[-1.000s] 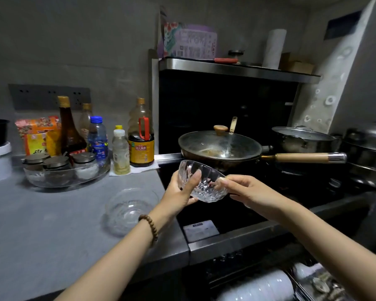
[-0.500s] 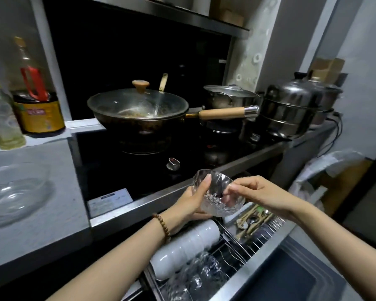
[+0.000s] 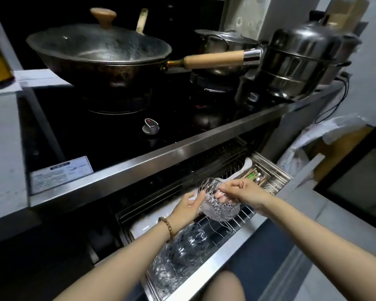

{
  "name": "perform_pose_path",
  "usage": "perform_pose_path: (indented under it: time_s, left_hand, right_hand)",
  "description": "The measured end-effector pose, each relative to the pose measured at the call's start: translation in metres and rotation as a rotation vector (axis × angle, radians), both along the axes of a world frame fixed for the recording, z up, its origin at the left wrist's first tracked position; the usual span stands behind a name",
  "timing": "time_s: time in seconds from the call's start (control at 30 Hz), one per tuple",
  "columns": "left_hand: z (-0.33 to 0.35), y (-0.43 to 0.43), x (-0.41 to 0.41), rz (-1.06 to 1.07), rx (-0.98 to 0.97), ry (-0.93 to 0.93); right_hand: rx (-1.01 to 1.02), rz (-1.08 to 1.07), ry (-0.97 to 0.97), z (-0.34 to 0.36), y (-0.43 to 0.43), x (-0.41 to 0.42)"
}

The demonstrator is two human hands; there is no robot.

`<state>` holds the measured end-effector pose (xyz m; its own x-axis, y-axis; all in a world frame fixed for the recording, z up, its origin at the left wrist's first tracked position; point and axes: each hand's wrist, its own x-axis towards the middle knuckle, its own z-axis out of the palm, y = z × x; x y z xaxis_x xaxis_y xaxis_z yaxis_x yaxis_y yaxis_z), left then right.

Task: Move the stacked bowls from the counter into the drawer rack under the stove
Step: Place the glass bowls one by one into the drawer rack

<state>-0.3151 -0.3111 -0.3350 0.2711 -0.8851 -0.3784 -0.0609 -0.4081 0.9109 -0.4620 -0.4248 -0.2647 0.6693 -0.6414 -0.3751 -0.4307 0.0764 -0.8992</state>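
Seen from the head camera, a cut-glass bowl [image 3: 220,206], clear and round with a faceted diamond pattern over its wall, is held between both hands above the open drawer rack [image 3: 204,269]. The rack is a brushed-steel pull-out lined with thin wire tines. The bowl is tipped onto its side, its mouth turned up and away toward the stove.

The left hand [image 3: 186,209] cups the outer wall, its fingers [image 3: 199,197] curled close against the glass. The right hand [image 3: 246,192] grips the rim from the opposite side in a narrow pinch, and its fingertips [image 3: 220,193] show pink through the clear wall.

Bare tines stand directly beneath the fingers; whether the bowl touches them cannot be told. Under the left wrist, on the person's side of the fingers, a row of matching glass bowls [image 3: 178,257] stands on edge in the rack. Smooth white dishes [image 3: 149,221] lie just behind the left fingers. Past the right knuckles, a narrow side compartment holds chopsticks [image 3: 255,177]. A bracelet [image 3: 167,227] of round brown beads circles the left wrist.

Well above the fingers, a dark wok [image 3: 109,70] sits on the black stovetop under a domed glass lid with a wooden knob, its pale wooden handle [image 3: 215,59] reaching toward a polished steel steamer [image 3: 302,61].
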Motion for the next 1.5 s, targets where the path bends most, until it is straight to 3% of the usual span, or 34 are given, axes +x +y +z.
perform_pose_path:
  time_s: [0.2, 0.4, 0.63, 0.97, 1.2, 1.3, 1.5]
  left_hand:
    - [-0.065, 0.017, 0.015, -0.195, 0.089, -0.602]
    - [-0.114, 0.03, 0.02, -0.342, 0.194, -0.866]
    - [-0.14, 0.032, 0.022, -0.347, 0.193, -0.963]
    - [-0.147, 0.032, 0.019, -0.311, 0.156, -1.001]
    - [-0.147, 0.032, 0.019, -0.312, 0.179, -1.011]
    - [-0.146, 0.032, 0.019, -0.315, 0.184, -1.003]
    - [-0.144, 0.032, 0.019, -0.333, 0.203, -0.991]
  right_hand:
    - [0.058, -0.139, 0.154, -0.049, -0.017, 0.011]
    - [0.121, -0.164, 0.361, -0.084, -0.029, 0.024]
    - [0.178, -0.08, 0.534, -0.108, -0.037, 0.038]
    - [0.412, 0.104, 0.676, -0.145, -0.047, 0.048]
    - [0.494, 0.228, 0.634, -0.152, -0.042, 0.052]
    - [0.531, 0.183, 0.597, -0.157, -0.042, 0.053]
    - [0.467, 0.226, 0.61, -0.151, -0.039, 0.051]
